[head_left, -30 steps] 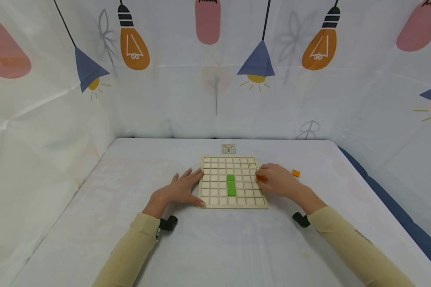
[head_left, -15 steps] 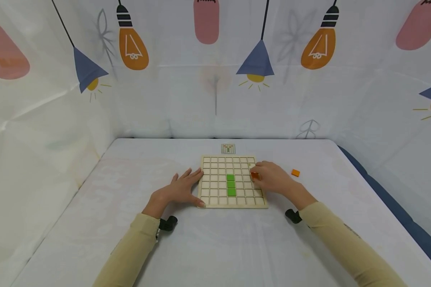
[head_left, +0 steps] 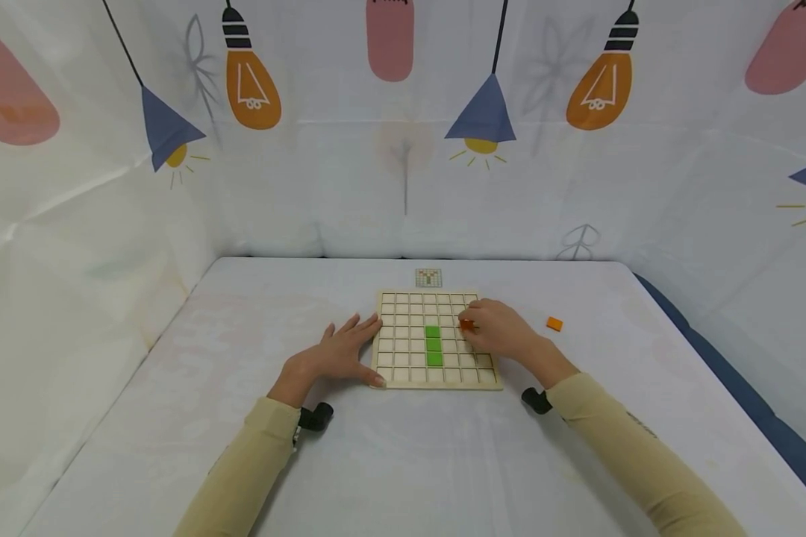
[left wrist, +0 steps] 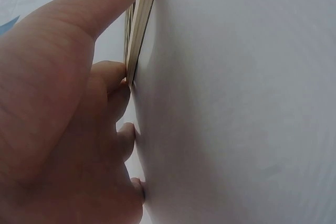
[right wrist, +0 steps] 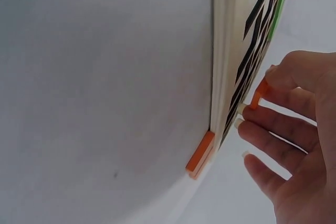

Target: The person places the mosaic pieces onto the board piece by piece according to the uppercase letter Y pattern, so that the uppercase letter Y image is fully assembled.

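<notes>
White table, gridded board, patterned card, orange tile

Left edge of the board blocked by the left hand — right hand with a pinched orange tile covers some right-side cells. Front edge reachable over the table, between the sleeves. Small card just behind the far edge — room either side.

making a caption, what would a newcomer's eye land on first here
Probably the three green tiles lined up near the middle of the grid board. Then the orange tile pinched by the right hand over the board's right side, with a second orange tile on the table farther right. Behind, orange light bulbs decorate the backdrop.
</notes>
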The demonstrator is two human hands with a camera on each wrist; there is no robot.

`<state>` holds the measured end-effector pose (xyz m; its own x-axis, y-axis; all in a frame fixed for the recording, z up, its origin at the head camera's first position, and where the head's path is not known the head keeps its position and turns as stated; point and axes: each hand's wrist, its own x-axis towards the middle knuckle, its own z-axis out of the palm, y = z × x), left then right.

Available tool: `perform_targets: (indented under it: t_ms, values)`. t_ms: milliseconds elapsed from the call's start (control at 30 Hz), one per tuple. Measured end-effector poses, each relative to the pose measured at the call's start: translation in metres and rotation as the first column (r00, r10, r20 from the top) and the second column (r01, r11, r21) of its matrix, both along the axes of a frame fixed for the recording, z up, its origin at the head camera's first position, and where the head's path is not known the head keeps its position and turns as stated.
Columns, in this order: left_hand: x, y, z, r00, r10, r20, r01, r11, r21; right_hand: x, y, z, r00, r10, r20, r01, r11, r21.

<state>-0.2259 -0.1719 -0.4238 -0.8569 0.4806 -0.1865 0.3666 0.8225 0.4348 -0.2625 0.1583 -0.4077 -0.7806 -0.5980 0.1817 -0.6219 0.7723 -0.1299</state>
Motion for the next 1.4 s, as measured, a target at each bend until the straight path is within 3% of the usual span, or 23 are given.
perform_targets:
  t_ms: [467,800,1100,1400]
  values:
    - [0.001,0.001,0.001,1.000,-0.006,-0.004,0.006,1.000,0.003,-0.007,-0.018,0.000,0.998,-0.042,0.042,0.041,0.999,0.021]
    - [0.001,0.002,0.002,1.000,-0.002,-0.010,0.003,1.000,0.007,-0.014,-0.029,-0.001,0.999,-0.016,0.036,0.016,1.000,-0.003]
    - [0.001,0.002,0.002,1.000,-0.005,-0.002,0.005,1.000,0.006,-0.018,-0.039,-0.001,0.994,-0.053,0.094,0.051,0.998,0.023]
    - [0.001,0.002,0.002,1.000,-0.008,0.000,0.008,1.000,0.010,-0.020,-0.045,0.006,0.997,-0.042,0.068,0.039,0.998,0.054]
